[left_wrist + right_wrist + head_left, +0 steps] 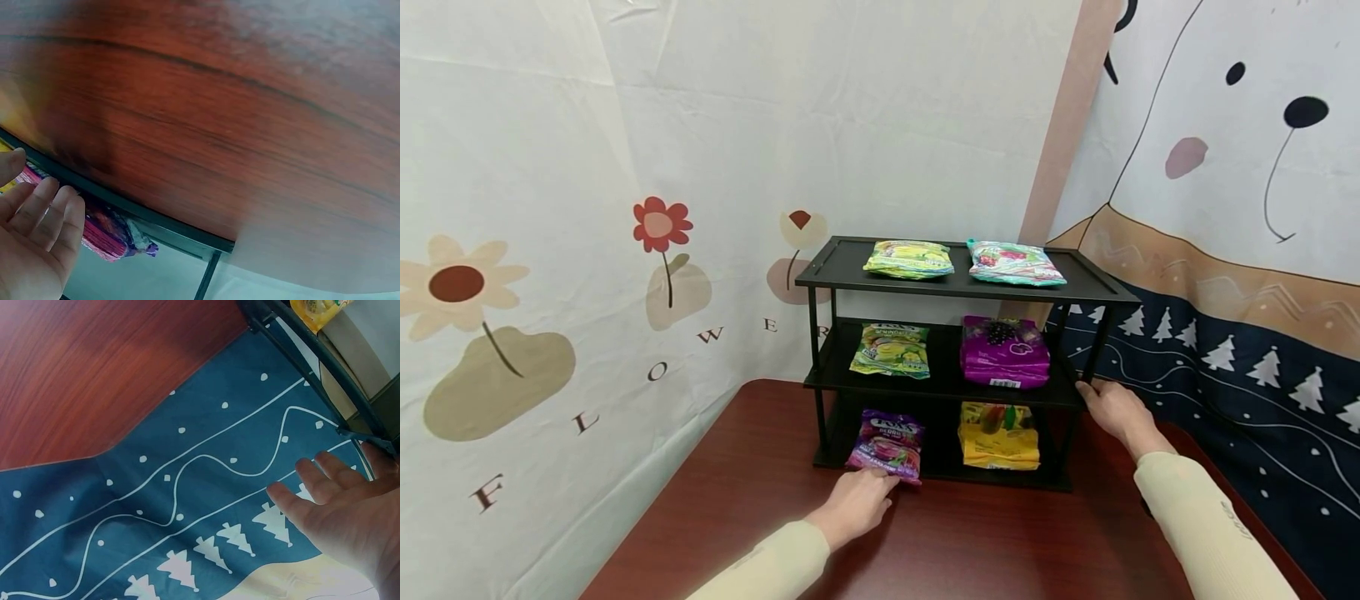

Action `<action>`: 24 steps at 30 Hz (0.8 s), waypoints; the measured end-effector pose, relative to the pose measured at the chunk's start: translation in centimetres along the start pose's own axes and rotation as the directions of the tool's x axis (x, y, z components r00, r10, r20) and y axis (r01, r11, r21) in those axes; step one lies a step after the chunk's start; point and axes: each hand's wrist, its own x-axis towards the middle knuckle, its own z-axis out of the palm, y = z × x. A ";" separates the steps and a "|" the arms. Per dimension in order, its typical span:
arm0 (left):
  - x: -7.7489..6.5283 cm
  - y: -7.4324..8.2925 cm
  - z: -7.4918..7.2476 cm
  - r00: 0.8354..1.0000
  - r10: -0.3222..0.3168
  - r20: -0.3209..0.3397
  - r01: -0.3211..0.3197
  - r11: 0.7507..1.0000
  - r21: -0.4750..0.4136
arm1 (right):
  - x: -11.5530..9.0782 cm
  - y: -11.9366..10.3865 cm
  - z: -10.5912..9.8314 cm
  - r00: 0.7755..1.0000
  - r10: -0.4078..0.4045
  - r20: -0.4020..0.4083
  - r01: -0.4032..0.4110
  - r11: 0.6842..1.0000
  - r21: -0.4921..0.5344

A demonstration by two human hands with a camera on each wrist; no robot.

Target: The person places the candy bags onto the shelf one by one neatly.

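Observation:
A three-tier black rack (940,385) stands on the reddish-brown table. On its bottom shelf, at the left, a purple berry candy bag (889,442) leans with its lower edge at the shelf's front. My left hand (856,502) touches that lower edge; in the left wrist view its fingers (65,215) are extended, with the thumb apart. At the rack's right side, my right hand (1120,410) touches the frame near the middle shelf's front corner. Its fingers (334,469) look loosely extended in the right wrist view, and the part at the corner is partly hidden.
Beside the purple bag lies a yellow bag (998,437). The middle shelf carries a green bag (891,350) and a purple grape bag (1004,354). On top lie a yellow-green bag (910,259) and a pale teal bag (1015,263). Printed curtains (880,125) hang behind the table (970,542).

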 end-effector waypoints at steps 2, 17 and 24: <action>0.2 0.1 0.1 1.000 -0.006 0.006 0.006 1.000 0.002 | 0.0 0.0 0.0 1.000 0.001 -0.001 -0.001 1.000 0.002; 1.2 0.0 0.4 0.999 -0.041 0.000 0.041 0.999 0.025 | 0.0 0.1 0.1 1.000 0.000 -0.007 0.000 1.000 0.002; 1.7 0.1 0.4 0.996 -0.080 0.048 0.079 0.997 0.017 | 0.0 0.0 0.1 1.000 0.018 0.002 -0.018 1.000 0.004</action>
